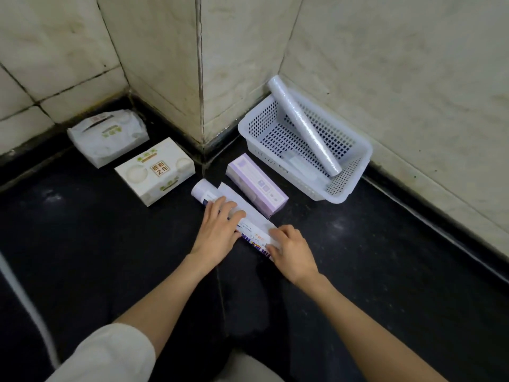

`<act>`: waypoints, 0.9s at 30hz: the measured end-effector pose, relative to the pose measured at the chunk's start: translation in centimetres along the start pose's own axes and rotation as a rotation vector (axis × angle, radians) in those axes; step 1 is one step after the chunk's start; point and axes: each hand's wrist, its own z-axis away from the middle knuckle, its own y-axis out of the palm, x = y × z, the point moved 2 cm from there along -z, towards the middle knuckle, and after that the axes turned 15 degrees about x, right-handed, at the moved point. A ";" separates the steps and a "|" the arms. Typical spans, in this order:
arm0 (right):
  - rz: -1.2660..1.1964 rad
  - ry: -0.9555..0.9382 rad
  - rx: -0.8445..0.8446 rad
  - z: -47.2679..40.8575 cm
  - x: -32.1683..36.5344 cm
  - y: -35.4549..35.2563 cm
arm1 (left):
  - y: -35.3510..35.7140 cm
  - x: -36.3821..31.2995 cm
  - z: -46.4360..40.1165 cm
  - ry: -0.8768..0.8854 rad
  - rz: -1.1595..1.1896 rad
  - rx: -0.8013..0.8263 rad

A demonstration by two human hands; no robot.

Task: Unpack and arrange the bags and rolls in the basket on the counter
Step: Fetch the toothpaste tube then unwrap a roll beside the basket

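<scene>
Both hands' fingers press flat and spread on a wrapped roll [234, 213] lying on the counter [385, 244], left hand [220, 230] ahead of right hand [292, 249], gripping nothing.

Dark speckled counter [371, 271] meets pale tiled walls [399, 64], grout seemingly grimy, around a jutting corner.

A home kitchen corner: tiled walls [154, 51] above a dark counter [358, 271].

Both hands, left hand [220, 230], right hand [292, 249], on wrapped roll [237, 213], basket [355, 186] behind
</scene>
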 end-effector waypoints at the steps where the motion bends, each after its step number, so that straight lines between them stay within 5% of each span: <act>1: -0.015 0.004 0.022 0.0 0.0 0.1 | 0.0 0.0 0.1 -0.014 -0.011 0.010; 14: -0.296 0.084 0.130 -1.6 -0.3 -0.7 | -0.4 -0.4 0.9 -0.095 -0.020 0.081; 27: -0.224 0.058 0.389 -3.8 -0.2 -1.1 | -0.5 0.2 2.3 -0.034 -0.008 0.108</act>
